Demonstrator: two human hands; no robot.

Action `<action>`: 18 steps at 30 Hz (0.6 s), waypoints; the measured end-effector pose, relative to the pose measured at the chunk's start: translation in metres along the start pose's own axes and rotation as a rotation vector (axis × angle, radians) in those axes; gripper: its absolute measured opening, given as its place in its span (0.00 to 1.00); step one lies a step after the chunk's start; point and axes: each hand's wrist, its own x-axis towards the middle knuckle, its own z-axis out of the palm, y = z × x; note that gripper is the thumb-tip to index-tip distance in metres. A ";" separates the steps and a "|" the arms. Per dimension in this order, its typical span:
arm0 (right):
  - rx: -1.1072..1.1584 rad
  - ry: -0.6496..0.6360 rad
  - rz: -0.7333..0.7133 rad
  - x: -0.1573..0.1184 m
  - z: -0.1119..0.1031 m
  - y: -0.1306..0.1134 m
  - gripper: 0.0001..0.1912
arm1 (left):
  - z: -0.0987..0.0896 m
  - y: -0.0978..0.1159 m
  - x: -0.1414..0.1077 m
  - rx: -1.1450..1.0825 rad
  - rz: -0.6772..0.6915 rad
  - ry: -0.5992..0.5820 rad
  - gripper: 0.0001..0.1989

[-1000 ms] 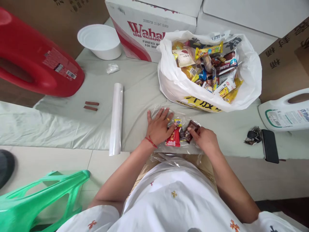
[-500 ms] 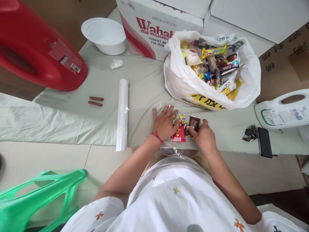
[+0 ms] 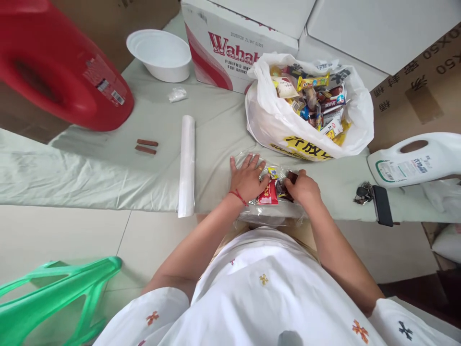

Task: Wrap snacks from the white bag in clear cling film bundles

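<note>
My left hand (image 3: 248, 179), with a red string on its wrist, lies flat with fingers spread on a sheet of clear plastic film (image 3: 237, 163). Beside its thumb are a red snack packet (image 3: 268, 193) and a small yellow and blue one (image 3: 272, 173). My right hand (image 3: 304, 188) is closed on a dark brown packet (image 3: 292, 177), partly hidden by its fingers. Another dark packet (image 3: 283, 191) lies between the red packet and my right hand. A roll of clear film (image 3: 187, 166) stretches across the cloth to the left.
Behind my hands stands a white bag of snacks (image 3: 266, 110). Two brown sticks (image 3: 146, 146), a white bowl (image 3: 167, 57) and a red jug (image 3: 82, 86) are at left. At right are a white jug (image 3: 414, 161), keys (image 3: 363, 193) and a phone (image 3: 382, 205).
My right hand's fingers have closed further over the brown packet, now covering more of it. My left hand stays spread on the film. The whole view has shifted slightly.
</note>
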 end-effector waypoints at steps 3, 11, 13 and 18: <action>0.093 0.043 0.022 0.001 -0.011 0.029 0.30 | 0.000 -0.001 0.000 -0.006 0.003 -0.001 0.29; 0.479 -0.076 -0.328 -0.037 -0.047 0.035 0.27 | -0.002 0.002 -0.001 0.012 -0.013 0.004 0.28; 0.413 -0.077 -0.394 -0.045 -0.044 0.004 0.27 | -0.004 0.002 -0.001 0.013 -0.012 -0.005 0.27; 0.116 0.034 -0.451 -0.045 -0.019 -0.040 0.28 | -0.005 -0.003 0.001 -0.013 0.005 -0.041 0.27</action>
